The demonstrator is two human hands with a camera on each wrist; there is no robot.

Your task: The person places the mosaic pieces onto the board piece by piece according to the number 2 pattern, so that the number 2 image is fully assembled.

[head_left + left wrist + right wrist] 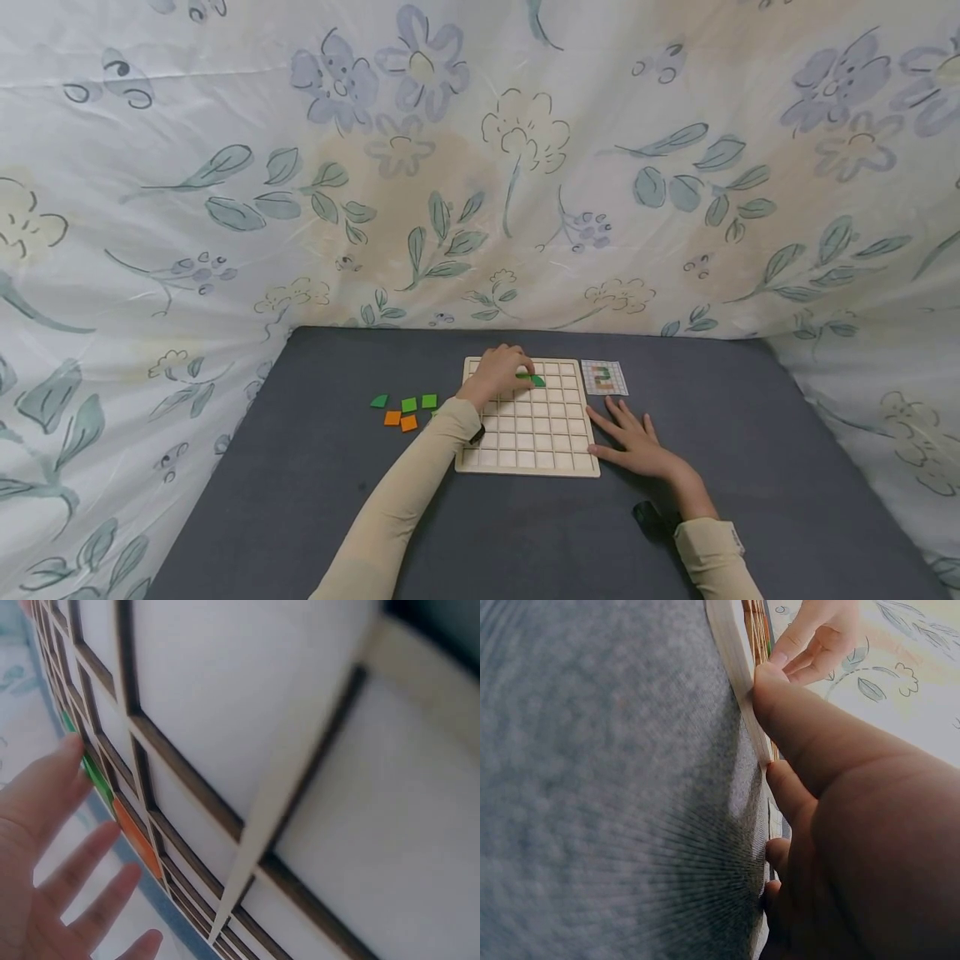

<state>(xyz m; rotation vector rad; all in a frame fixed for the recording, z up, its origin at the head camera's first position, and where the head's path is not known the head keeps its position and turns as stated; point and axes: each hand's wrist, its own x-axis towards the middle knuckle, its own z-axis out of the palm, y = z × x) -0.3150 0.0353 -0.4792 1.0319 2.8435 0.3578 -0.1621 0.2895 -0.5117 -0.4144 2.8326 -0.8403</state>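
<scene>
A light wooden board (525, 458) with a grid of square cells lies on the dark table. My left hand (495, 373) reaches over its far part, thumb and index finger pinching a small green tile (523, 376) close to the cells. Beside it sits a green rounded tile (537, 381) in the grid. The left wrist view also shows an orange tile (136, 836) in a cell, near the spread other fingers. My right hand (636, 442) rests at the board's right side with fingers spread, its thumb and index fingertips at the wooden edge (742, 682).
Left of the board lie loose tiles: a green rounded one (379, 402), green squares (408, 405) and orange squares (392, 418). A patterned card (603, 377) lies by the board's far right corner. Floral cloth (525, 208) hangs behind the table (315, 467).
</scene>
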